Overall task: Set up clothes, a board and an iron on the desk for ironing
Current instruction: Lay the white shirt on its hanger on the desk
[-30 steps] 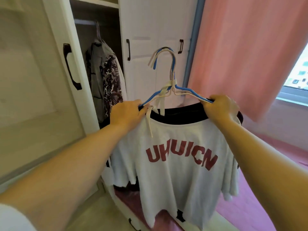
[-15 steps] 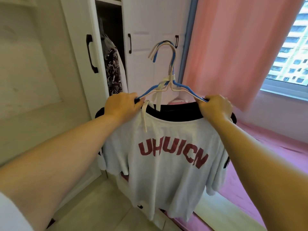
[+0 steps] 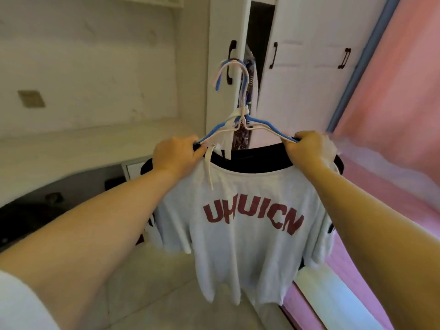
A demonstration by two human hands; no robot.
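My left hand (image 3: pixel 177 156): fingers clamped on the hangers (image 3: pixel 240 126) at the left shoulder.
My right hand (image 3: pixel 307 148): fingers clamped at the right shoulder.
White T-shirt (image 3: pixel 245 246): hangs between my hands.

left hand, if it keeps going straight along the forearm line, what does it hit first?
Probably the white wardrobe door. The left hand grips the hangers carrying the T-shirt, and its forearm points forward toward that door's edge. Nothing else shows between them, though depth is unclear from this one view.
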